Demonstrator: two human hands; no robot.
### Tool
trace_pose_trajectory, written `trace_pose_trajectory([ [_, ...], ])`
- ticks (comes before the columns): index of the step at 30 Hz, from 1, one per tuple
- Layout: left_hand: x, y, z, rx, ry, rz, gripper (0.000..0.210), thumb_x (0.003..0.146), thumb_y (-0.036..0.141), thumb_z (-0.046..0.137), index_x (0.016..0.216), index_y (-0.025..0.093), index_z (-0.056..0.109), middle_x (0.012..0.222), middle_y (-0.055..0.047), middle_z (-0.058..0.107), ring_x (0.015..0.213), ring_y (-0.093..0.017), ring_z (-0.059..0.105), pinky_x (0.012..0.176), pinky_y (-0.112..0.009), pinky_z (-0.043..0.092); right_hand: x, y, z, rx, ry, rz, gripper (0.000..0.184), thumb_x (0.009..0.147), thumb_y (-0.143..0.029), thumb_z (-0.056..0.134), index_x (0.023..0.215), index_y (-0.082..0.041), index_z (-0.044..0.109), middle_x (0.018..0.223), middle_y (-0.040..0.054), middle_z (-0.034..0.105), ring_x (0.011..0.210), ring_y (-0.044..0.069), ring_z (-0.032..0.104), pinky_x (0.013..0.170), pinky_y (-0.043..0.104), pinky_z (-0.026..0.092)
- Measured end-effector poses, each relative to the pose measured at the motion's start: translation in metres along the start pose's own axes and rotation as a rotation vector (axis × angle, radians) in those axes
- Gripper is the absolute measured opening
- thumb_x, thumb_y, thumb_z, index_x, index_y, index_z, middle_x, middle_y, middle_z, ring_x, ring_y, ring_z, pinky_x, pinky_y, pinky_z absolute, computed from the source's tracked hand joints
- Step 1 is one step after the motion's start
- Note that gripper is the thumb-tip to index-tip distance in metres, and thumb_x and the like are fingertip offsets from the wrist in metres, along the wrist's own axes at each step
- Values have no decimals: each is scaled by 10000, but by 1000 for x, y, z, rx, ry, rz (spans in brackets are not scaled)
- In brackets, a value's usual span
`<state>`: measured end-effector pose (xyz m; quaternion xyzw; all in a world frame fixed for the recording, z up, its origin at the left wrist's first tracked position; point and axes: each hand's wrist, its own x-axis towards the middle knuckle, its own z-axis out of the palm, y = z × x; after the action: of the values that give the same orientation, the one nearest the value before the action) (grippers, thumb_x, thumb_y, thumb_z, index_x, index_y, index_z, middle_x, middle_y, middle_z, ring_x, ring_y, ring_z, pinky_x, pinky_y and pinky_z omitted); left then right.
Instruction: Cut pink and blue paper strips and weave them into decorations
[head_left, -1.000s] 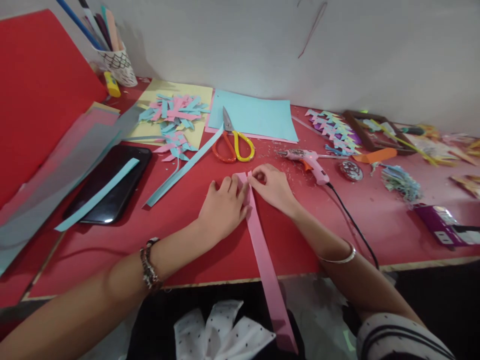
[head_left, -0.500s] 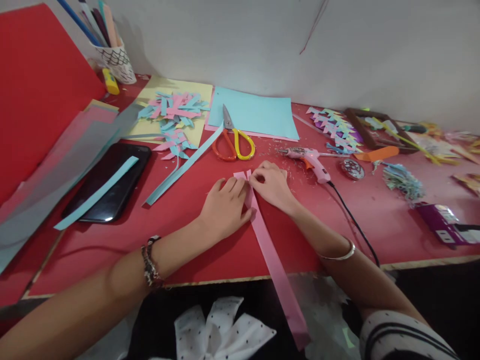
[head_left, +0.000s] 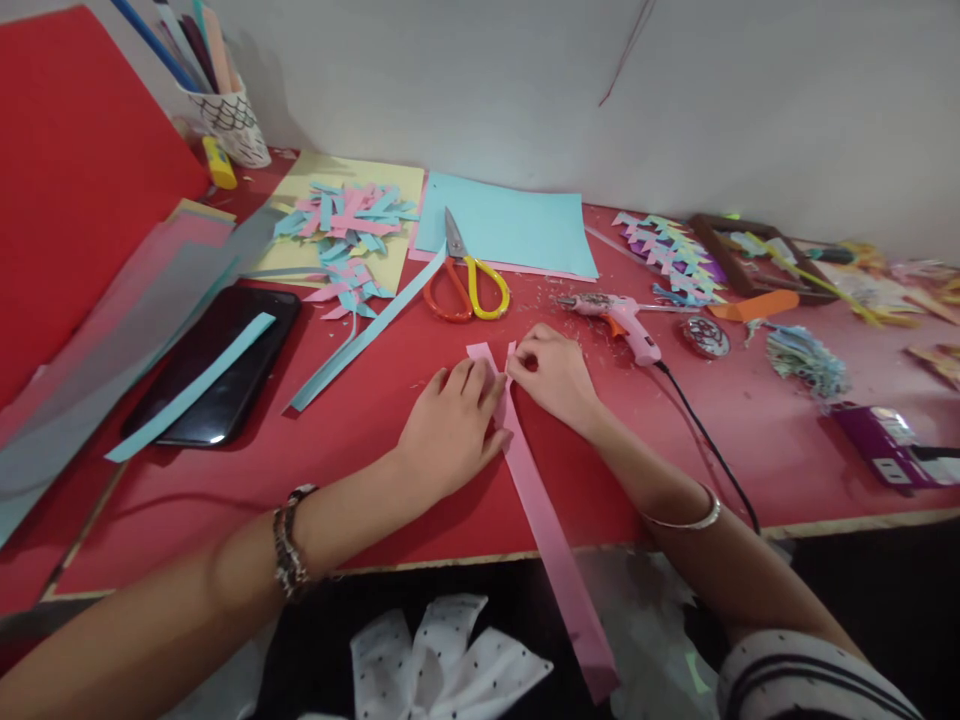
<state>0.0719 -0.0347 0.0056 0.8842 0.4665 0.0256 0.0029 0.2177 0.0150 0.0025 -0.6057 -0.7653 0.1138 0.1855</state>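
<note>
A long pink paper strip [head_left: 551, 545] runs from between my hands over the table's front edge, its near end hanging above my lap. My left hand [head_left: 450, 425] lies on the strip's upper part, fingers spread and fingertips pressing it against the table. With thumb and forefinger closed, my right hand [head_left: 555, 375] pinches a narrow pink piece at the far end, which stands apart from the wider part there. Whether that piece is fully separate is hidden by my fingers. Above my hands lie scissors [head_left: 456, 250] with one red and one yellow handle.
A pink glue gun [head_left: 611, 315] with a black cord lies right of my hands. To the left are a phone [head_left: 247, 380] with a blue strip on it and a folded blue strip [head_left: 367, 335]. Paper cuttings [head_left: 352, 215] and blue sheets [head_left: 510, 225] lie at the back.
My right hand has shifted slightly right with the narrow pink piece, and the gap between it and the wider strip has widened. My left hand stays on the strip, with its fingers a little more spread.
</note>
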Motion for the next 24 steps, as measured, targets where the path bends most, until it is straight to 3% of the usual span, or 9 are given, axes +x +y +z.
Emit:
trace_pose_trajectory([
  [4,-2,3,1,55,-41,-14,523,863,401,330,1290,104,388,1335,-179,403,1211,-294,360,944,-456,343,-3,-2,-2,32,-25,8,247,736,-265,514,511,-167,490,687,-1,489,657,117,468,664,279,327],
  [9,-2,4,0,68,-62,-23,538,871,387,306,1317,89,342,1354,-188,377,1229,-295,338,948,-478,336,-10,-6,-4,14,-98,-3,215,757,-199,477,549,-158,517,700,-9,508,678,112,476,700,301,280],
  [15,-2,4,1,50,-63,-25,542,872,389,302,1329,97,321,1351,-192,381,1222,-306,344,938,-512,334,-19,-7,-6,-85,-75,59,243,751,-195,485,514,-143,492,684,-20,521,660,105,463,749,341,206],
  [21,-5,3,0,31,11,21,512,857,356,380,1278,65,401,1327,-177,423,1194,-273,398,987,-433,319,-19,-3,-6,-49,-49,73,236,757,-196,486,528,-143,504,685,-26,526,670,101,471,746,328,195],
  [24,-9,4,-1,-20,-9,76,473,863,350,379,1256,93,436,1314,-127,457,1177,-239,423,997,-400,320,-13,-2,-6,-19,-56,63,232,767,-211,482,548,-152,528,694,-26,529,683,105,482,743,323,198],
])
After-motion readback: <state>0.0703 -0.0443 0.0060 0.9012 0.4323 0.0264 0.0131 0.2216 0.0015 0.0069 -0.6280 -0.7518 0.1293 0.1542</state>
